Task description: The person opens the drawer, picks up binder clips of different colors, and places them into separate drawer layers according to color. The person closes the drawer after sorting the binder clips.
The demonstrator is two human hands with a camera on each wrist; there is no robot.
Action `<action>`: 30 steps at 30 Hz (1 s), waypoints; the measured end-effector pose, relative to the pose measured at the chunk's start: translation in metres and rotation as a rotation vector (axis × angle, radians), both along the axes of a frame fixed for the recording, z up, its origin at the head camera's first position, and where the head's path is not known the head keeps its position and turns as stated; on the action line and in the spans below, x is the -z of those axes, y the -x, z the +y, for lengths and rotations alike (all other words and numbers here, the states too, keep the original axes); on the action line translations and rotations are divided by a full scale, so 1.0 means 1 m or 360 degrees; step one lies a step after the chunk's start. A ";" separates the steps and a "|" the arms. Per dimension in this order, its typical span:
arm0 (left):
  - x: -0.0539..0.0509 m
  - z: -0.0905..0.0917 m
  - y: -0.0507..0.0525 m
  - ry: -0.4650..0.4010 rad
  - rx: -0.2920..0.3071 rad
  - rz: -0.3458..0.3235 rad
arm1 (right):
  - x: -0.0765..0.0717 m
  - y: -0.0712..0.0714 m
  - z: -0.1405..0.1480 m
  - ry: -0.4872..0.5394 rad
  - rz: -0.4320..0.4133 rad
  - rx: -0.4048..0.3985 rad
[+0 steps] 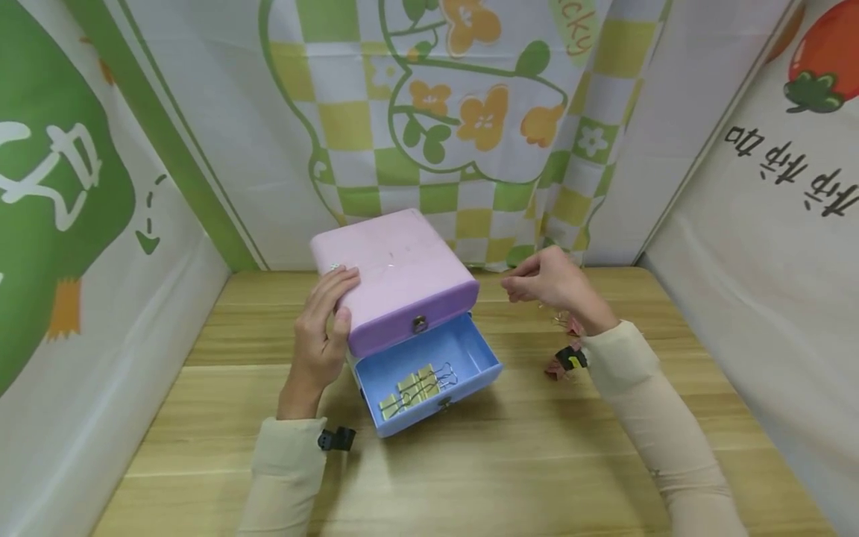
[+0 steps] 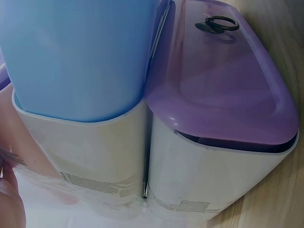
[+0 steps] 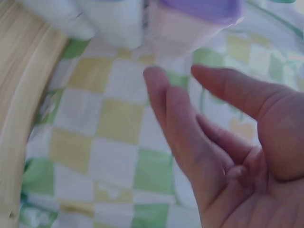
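Note:
A small drawer box with a pink top (image 1: pixel 396 261) and purple upper front stands on the table. Its blue drawer (image 1: pixel 479 350) is pulled out and holds several gold binder clips (image 1: pixel 419 384). My left hand (image 1: pixel 322 343) rests on the box's left side and top; in the left wrist view part of that hand (image 2: pixel 10 204) shows beside the blue drawer (image 2: pixel 80 57) and a closed purple drawer (image 2: pixel 223 80). Right of the box, my right hand (image 1: pixel 553 282) is raised and empty. The right wrist view shows its thumb and fingers apart, the hand (image 3: pixel 237 156) holding nothing.
Pinkish-red binder clips (image 1: pixel 554 368) lie on the wooden table (image 1: pixel 537 462), beside and partly behind my right wrist. A checked curtain (image 1: pixel 416 164) hangs behind the box, and printed cloth walls stand at both sides.

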State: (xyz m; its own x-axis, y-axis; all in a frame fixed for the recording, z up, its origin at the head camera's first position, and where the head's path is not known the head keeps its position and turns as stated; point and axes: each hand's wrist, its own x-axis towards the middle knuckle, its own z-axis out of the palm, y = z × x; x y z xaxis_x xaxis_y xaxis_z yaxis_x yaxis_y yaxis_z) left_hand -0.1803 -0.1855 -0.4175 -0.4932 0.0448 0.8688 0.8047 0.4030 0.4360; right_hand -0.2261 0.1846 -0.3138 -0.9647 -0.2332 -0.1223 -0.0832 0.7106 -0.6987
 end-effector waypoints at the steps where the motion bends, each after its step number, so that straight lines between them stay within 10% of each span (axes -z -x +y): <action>1: 0.000 -0.001 0.000 0.0002 -0.0003 -0.0004 | 0.003 0.003 0.002 -0.0044 0.0014 0.0044; 12: 0.000 -0.001 0.003 -0.0001 -0.0007 0.0032 | 0.064 0.038 0.023 -0.0453 0.0288 0.0275; 30: 0.000 -0.001 0.000 0.0011 -0.0010 -0.0008 | 0.127 0.067 0.029 -0.0550 0.0169 0.0578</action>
State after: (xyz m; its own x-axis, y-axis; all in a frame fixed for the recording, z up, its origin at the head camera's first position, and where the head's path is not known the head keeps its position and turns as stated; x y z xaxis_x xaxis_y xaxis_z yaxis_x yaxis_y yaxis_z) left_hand -0.1801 -0.1863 -0.4180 -0.4976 0.0477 0.8661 0.8001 0.4108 0.4371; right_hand -0.2931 0.2133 -0.4405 -0.9873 0.1561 -0.0302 0.1543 0.8949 -0.4187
